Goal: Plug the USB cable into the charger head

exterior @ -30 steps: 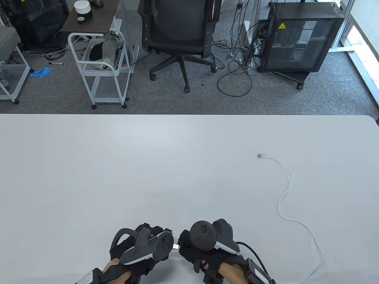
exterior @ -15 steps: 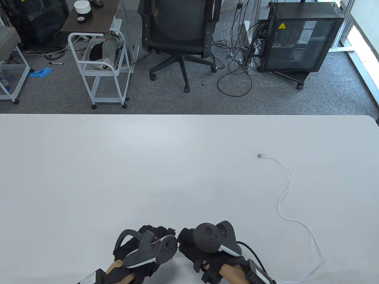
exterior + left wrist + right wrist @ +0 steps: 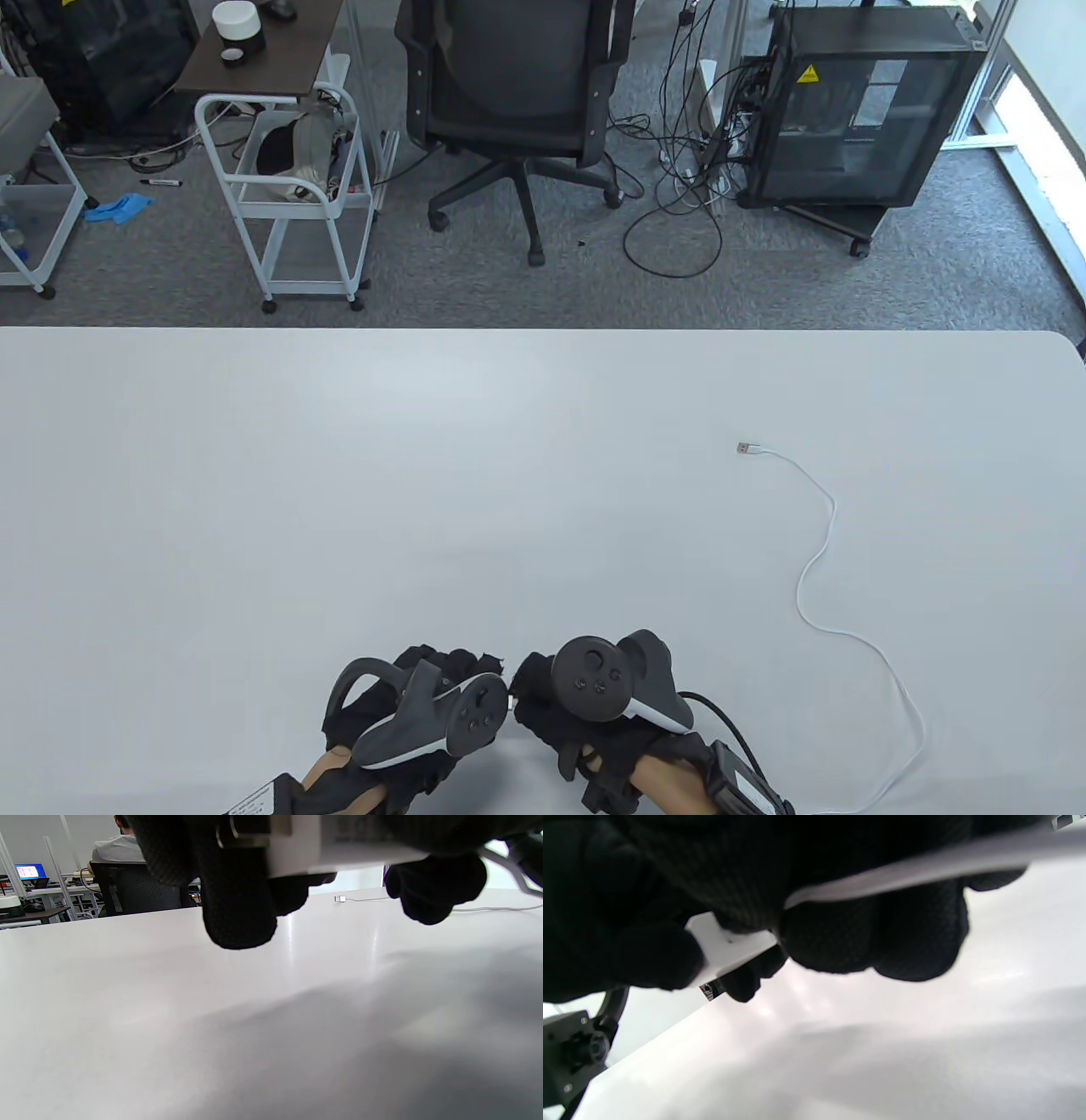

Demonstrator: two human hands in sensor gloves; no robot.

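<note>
My left hand (image 3: 441, 660) and right hand (image 3: 533, 679) meet at the table's near edge, knuckles almost touching. In the left wrist view my left fingers (image 3: 237, 899) grip the white charger head (image 3: 297, 844) at the top of the frame. In the right wrist view my right fingers (image 3: 874, 933) pinch the white USB cable (image 3: 925, 866) right at the charger head (image 3: 725, 946). The plug itself is hidden between the gloves. The cable (image 3: 827, 543) loops away across the table on the right to its free USB end (image 3: 744, 447).
The white table (image 3: 339, 475) stretches away ahead and to the left. Beyond its far edge stand an office chair (image 3: 517, 85), a white cart (image 3: 288, 187) and a black cabinet (image 3: 857, 110). The table's right edge is near the cable loop.
A second ago a gap with the white plug showed between my hands. The hands have closed together, and the plug is now hidden between them.
</note>
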